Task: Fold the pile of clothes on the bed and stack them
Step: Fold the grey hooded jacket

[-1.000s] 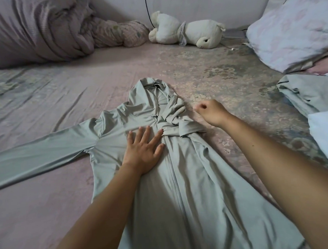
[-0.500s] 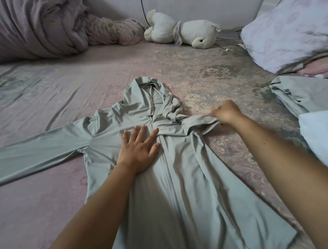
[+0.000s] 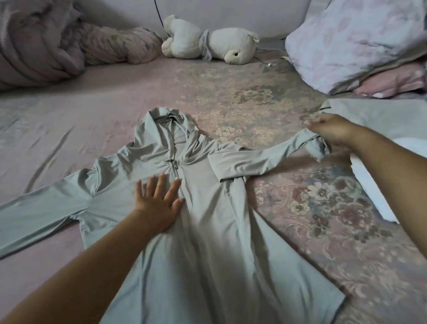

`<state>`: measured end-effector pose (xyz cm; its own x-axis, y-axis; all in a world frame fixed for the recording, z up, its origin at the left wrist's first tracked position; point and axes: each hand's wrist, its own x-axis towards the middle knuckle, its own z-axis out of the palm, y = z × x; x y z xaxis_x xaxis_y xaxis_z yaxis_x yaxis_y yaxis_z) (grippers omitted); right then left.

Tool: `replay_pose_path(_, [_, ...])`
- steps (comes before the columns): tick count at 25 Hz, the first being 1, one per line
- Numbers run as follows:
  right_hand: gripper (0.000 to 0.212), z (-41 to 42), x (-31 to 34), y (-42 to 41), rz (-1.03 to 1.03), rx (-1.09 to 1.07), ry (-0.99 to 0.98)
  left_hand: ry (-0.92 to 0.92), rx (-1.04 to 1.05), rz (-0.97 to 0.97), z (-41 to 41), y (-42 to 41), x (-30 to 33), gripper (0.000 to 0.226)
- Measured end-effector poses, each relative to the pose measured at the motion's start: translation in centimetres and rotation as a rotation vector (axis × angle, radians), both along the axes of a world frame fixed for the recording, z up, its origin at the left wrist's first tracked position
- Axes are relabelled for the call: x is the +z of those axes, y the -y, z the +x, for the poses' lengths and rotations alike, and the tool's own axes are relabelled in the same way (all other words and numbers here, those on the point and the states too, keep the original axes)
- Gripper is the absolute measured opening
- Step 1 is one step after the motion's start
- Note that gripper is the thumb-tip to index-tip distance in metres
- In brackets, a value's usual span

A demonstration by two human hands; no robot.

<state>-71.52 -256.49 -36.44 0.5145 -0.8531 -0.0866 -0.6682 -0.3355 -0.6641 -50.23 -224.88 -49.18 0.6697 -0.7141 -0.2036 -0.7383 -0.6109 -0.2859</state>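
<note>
- Since a second ago, your right hand (image 3: 333,132) has drawn the right sleeve (image 3: 268,159) out from its bunch by the collar; it now lies stretched toward the folded clothes (image 3: 386,120).
- Right fingers curl round the cuff, gripping it; image is blurred there.
- Your left hand (image 3: 158,203) has stayed flat on the chest, fingers spread straight, beside the zip (image 3: 175,169).
- Hoodie (image 3: 210,235) lies face up on the bed (image 3: 320,230).

Pale grey-green zip hoodie (image 3: 210,223) lies front-up across frame centre, hood twd top, zip closed, both sleeves spread left & right; folded grey garment (image 3: 389,120) + white one (image 3: 369,179) at right edge
</note>
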Motion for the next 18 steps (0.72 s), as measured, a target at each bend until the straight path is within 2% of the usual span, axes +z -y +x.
replay_pose_path(1, [0.017, -0.1, -0.3, -0.4, 0.078, -0.008, 0.022, 0.007, 0.006, 0.119, -0.3, 0.6, 1.2, 0.061])
replay_pose_path(3, [0.018, -0.3, -0.3, -1.7, 0.363, -0.073, 0.135, 0.022, -0.034, 0.270, -1.2, 2.5, 3.8, 0.060])
replay_pose_path(4, [0.022, -0.3, 0.0, -2.5, 0.520, -0.118, 0.170, -0.002, -0.060, 0.253, -2.0, 3.6, 5.5, 0.060])
replay_pose_path(5, [0.024, -0.5, 0.4, -2.8, 0.640, -0.159, 0.177, -0.069, -0.078, 0.154, -2.9, 5.1, 6.6, 0.057])
replay_pose_path(6, [0.023, -0.7, 1.2, -3.4, 0.723, -0.185, 0.159, -0.235, -0.034, -0.038, -4.3, 6.7, 8.1, 0.050])
replay_pose_path(7, [0.020, -0.9, 2.3, -4.0, 0.769, -0.202, 0.138, -0.495, 0.088, -0.264, -5.8, 8.2, 9.5, 0.044])
replay_pose_path(8, [0.015, -0.9, 3.6, -4.3, 0.788, -0.214, 0.115, -0.843, 0.297, -0.479, -7.7, 9.7, 11.4, 0.043])
replay_pose_path(10, [0.008, -1.2, 6.4, -5.4, 0.759, -0.217, 0.054, -1.509, 0.773, -0.721, -12.0, 11.7, 14.6, 0.054])
replay_pose_path(11, [0.010, -1.3, 8.1, -5.7, 0.717, -0.194, 0.023, -1.704, 0.927, -0.768, -13.9, 12.6, 16.4, 0.059])
replay_pose_path(13, [0.015, -1.6, 11.1, -6.6, 0.662, -0.110, -0.031, -1.919, 1.105, -0.875, -16.7, 14.1, 18.7, 0.061])
replay_pose_path(15, [0.013, -1.8, 13.0, -7.1, 0.692, 0.018, -0.137, -2.056, 1.250, -1.000, -17.9, 15.2, 19.9, 0.056])
replay_pose_path(18, [0.028, -2.0, 15.1, -7.4, 0.746, 0.173, -0.307, -2.154, 1.450, -1.119, -18.0, 16.1, 20.2, 0.038])
